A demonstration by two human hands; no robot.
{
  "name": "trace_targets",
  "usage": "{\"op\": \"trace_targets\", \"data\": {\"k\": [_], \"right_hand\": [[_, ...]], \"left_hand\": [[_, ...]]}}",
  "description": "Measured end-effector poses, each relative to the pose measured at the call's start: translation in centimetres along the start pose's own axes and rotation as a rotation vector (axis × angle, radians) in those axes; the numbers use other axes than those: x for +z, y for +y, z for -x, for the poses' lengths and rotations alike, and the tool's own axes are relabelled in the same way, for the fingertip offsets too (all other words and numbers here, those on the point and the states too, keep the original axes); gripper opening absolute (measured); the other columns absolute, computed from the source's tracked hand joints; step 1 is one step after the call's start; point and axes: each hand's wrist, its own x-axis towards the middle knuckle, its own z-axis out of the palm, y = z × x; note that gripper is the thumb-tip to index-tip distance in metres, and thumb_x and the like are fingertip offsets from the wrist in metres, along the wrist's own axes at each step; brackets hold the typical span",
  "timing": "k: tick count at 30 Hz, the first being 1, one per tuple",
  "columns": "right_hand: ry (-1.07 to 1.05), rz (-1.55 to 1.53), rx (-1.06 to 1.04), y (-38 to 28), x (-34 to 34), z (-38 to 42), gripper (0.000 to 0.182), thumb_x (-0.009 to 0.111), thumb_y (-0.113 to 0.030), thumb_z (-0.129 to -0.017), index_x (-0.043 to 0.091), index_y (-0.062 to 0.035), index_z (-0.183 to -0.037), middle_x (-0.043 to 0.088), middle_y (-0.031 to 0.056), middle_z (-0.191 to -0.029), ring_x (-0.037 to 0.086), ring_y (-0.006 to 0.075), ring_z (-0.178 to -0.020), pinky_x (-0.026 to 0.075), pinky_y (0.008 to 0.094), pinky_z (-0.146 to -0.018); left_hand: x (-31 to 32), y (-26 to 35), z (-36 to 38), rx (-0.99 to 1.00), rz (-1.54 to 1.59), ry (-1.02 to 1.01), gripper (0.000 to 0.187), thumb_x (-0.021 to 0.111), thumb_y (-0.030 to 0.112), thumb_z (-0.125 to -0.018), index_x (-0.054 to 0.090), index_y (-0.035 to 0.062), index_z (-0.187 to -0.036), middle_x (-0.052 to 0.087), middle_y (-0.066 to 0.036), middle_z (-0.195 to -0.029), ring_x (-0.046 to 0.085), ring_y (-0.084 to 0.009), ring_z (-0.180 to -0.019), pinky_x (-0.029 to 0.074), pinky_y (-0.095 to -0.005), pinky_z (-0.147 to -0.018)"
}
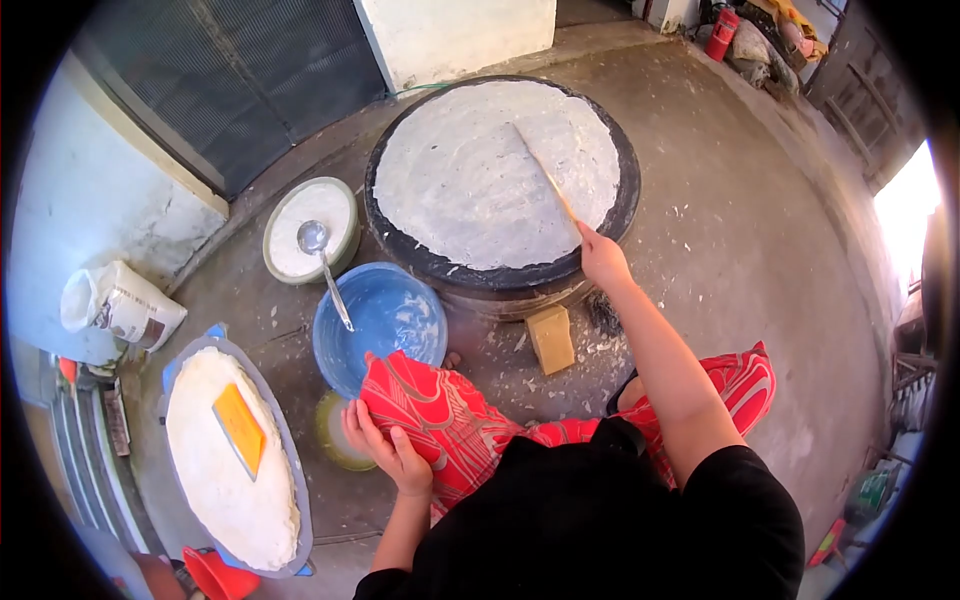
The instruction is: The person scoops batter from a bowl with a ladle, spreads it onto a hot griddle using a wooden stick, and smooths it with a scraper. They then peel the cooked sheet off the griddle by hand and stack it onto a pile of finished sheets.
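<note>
R hand (603,258) is clasped round a thin stick (548,178), which reaches over the white sheet (455,175) on the big round pan (629,190); can't tell if it's touching. L hand (397,457) is loose, uncurled, by the red trousers (430,410), nothing in it AFAICS. Sheet looks thin, so digging the stick in would prob. tear it. Ladle handle (338,295) juts over the blue basin (375,345); a knock could tip it.
</note>
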Motion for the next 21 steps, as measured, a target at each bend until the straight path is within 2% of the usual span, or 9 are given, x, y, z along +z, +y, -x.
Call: {"op": "trace_targets", "data": {"k": [4,6,7,9,13,16,18,20,21], "right_hand": [[-0.093,0.219,0.016,-1.9,0.3,0.3,0.037,0.044,-0.016,-0.088,0.048,-0.0137,-0.125,0.055,0.0149,-0.068,0.055,0.0182,-0.061,0.047,0.0328,-0.062],[-0.172,-0.286,-0.008,-1.3,0.3,0.5,0.037,0.043,-0.015,-0.088,0.048,-0.0138,-0.124,0.056,0.0120,-0.069,0.054,0.0169,-0.059,0.047,0.0318,-0.059],[-0.169,-0.286,-0.006,-1.5,-1.1,0.6,0.037,0.043,-0.015,-0.088,0.048,-0.0138,-0.124,0.056,0.0120,-0.069,0.054,0.0169,-0.059,0.047,0.0318,-0.059],[-0.356,-1.064,0.721,-1.3,-4.2,0.8,0.037,0.042,-0.013,-0.088,0.048,-0.0142,-0.125,0.059,0.0093,-0.077,0.054,0.0155,-0.061,0.046,0.0300,-0.060],[-0.035,-0.630,0.616,-0.4,-4.5,3.2,0.040,0.038,-0.012,-0.088,0.042,-0.0111,-0.128,0.061,0.0152,-0.089,0.061,0.0298,-0.082,0.047,0.0393,-0.069],[-0.141,0.039,0.063,-1.0,-4.1,6.9,0.040,0.038,-0.012,-0.088,0.042,-0.0105,-0.128,0.061,0.0130,-0.085,0.060,0.0301,-0.075,0.046,0.0392,-0.069],[-0.232,-0.047,-0.070,-0.4,-4.1,7.7,0.039,0.037,-0.012,-0.090,0.043,-0.0114,-0.128,0.061,0.0110,-0.081,0.059,0.0238,-0.066,0.047,0.0353,-0.059],[-0.400,-0.770,0.416,-1.1,-5.3,7.9,0.037,0.035,-0.013,-0.092,0.044,-0.0133,-0.128,0.059,0.0076,-0.078,0.052,0.0133,-0.055,0.043,0.0277,-0.047],[-0.398,-0.770,0.418,-1.2,-5.6,7.6,0.037,0.035,-0.013,-0.092,0.044,-0.0133,-0.128,0.059,0.0076,-0.078,0.052,0.0133,-0.055,0.043,0.0277,-0.047]], "left_hand": [[0.1,0.0,0.0,-0.001,-0.008,-0.009,0.051,0.035,0.026,-0.090,0.031,-0.0051,-0.130,0.028,-0.023,-0.134,0.021,-0.0377,-0.126,0.014,-0.0480,-0.103],[0.1,0.0,-0.1,0.004,0.001,-0.007,0.051,0.035,0.026,-0.090,0.031,-0.0050,-0.130,0.028,-0.023,-0.135,0.021,-0.0376,-0.126,0.014,-0.0480,-0.103],[0.0,0.0,-0.1,0.002,0.006,-0.004,0.051,0.035,0.026,-0.090,0.031,-0.0050,-0.130,0.027,-0.023,-0.135,0.021,-0.0376,-0.126,0.014,-0.0480,-0.103],[0.0,0.1,-0.2,0.010,-0.008,0.012,0.050,0.034,0.025,-0.089,0.033,-0.0044,-0.129,0.029,-0.022,-0.134,0.024,-0.0362,-0.125,0.016,-0.0458,-0.103],[0.0,0.2,-0.1,-0.001,-0.017,0.027,0.048,0.034,0.024,-0.089,0.035,-0.0038,-0.128,0.030,-0.021,-0.133,0.028,-0.0349,-0.123,0.019,-0.0437,-0.102],[0.2,-0.1,-0.1,0.006,-0.017,0.027,0.048,0.034,0.025,-0.089,0.035,-0.0038,-0.128,0.030,-0.021,-0.133,0.028,-0.0348,-0.123,0.019,-0.0434,-0.102],[0.2,0.0,-0.1,0.000,-0.003,0.002,0.049,0.034,0.026,-0.090,0.033,-0.0040,-0.129,0.028,-0.022,-0.134,0.025,-0.0362,-0.125,0.017,-0.0455,-0.103],[0.1,0.0,-0.1,-0.006,0.011,-0.026,0.051,0.035,0.027,-0.091,0.031,-0.0042,-0.130,0.026,-0.023,-0.135,0.021,-0.0375,-0.126,0.014,-0.0476,-0.103],[0.1,0.0,-0.2,-0.002,0.010,-0.024,0.051,0.035,0.027,-0.091,0.031,-0.0041,-0.130,0.026,-0.023,-0.135,0.022,-0.0375,-0.126,0.014,-0.0476,-0.103]]}}
